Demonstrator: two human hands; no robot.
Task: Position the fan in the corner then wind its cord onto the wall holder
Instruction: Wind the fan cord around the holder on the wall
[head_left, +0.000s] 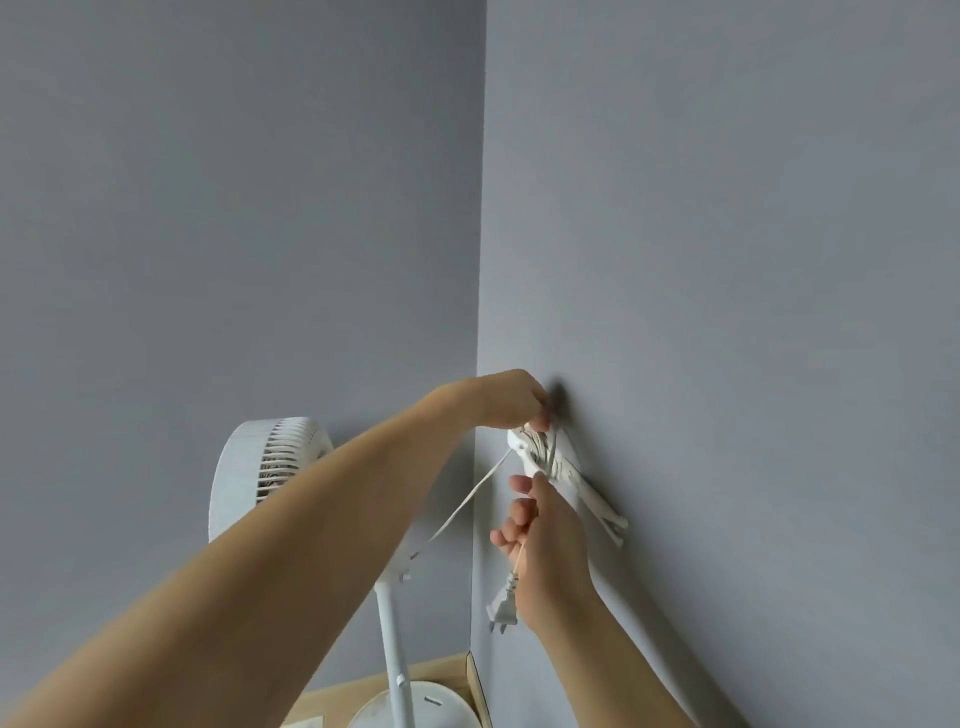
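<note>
A white pedestal fan (260, 467) stands in the corner, its pole and round base (410, 706) on the floor below. A white wall holder (566, 478) is fixed to the right wall with several turns of white cord (545, 447) around it. My left hand (511, 400) pinches the wound cord at the holder's top. My right hand (540, 540), just below the holder, grips the cord's loose end. The plug (503, 608) dangles under that hand. A taut length of cord (462, 509) runs from the holder down to the fan.
Two grey walls meet in a corner (480, 260) just left of the holder. A strip of light wooden floor and skirting (467, 675) shows beside the fan's base.
</note>
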